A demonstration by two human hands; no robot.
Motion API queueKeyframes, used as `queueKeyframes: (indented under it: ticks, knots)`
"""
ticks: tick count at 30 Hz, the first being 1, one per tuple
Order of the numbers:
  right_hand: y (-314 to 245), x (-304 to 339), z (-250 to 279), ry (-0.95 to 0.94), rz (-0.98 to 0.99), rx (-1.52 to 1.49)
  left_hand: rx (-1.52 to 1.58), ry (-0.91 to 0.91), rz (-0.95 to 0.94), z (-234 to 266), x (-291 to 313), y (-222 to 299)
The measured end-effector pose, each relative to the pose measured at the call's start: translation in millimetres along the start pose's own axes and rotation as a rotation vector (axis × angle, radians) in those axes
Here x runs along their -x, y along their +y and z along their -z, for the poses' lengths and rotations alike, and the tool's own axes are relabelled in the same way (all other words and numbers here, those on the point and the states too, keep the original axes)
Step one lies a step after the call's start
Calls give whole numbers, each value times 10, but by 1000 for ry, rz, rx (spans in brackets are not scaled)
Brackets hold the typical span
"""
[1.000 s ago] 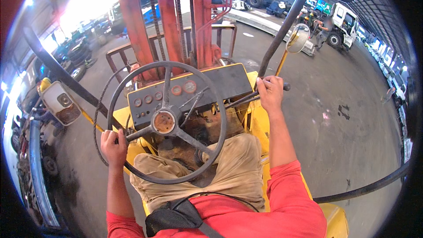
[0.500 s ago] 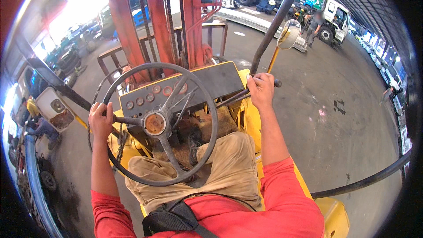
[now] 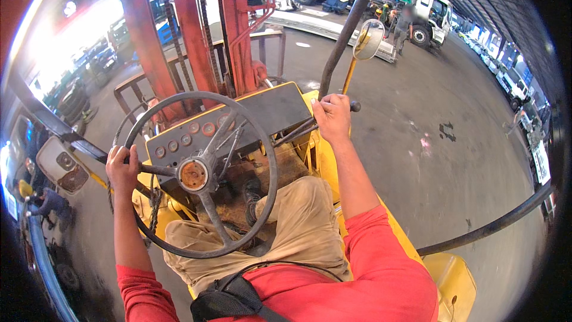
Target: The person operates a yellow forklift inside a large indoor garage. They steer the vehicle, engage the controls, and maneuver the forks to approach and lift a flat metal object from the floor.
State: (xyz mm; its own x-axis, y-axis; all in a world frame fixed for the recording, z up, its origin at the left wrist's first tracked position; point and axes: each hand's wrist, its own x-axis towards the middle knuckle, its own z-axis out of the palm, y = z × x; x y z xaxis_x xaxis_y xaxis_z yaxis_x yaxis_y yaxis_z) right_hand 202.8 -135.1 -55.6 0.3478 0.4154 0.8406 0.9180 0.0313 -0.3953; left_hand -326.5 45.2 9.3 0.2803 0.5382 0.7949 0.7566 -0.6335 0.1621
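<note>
Holding wheel (image 3: 193,175), near side of dash (image 3: 280,104): left grip (image 3: 123,170) curled round it; right grip (image 3: 332,117) closed over lever (image 3: 356,107), right of dash. Best turn smoothly, work lever gently, wrists loose.

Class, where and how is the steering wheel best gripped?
The steering wheel is probably best taken by its outer rim, from the left, where the left hand sits near a spoke: the rim is slim and rounded, with open gaps inside for wrapping.

wide head-worn view, facing downward
</note>
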Motion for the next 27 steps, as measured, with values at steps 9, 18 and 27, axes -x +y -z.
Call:
queueKeyframes:
  ticks: [9, 18, 27]
  knots:
    - [-36, 41, 24, -17, -10, 23, 11, 8, -20, 25, 34, -16]
    - [-44, 105, 38, -15, -35, -8, 7, -21, -8, 17, 57, -62]
    - [-44, 144, 62, -37, -41, 18, 44, 10, -75, -110, -135, 15]
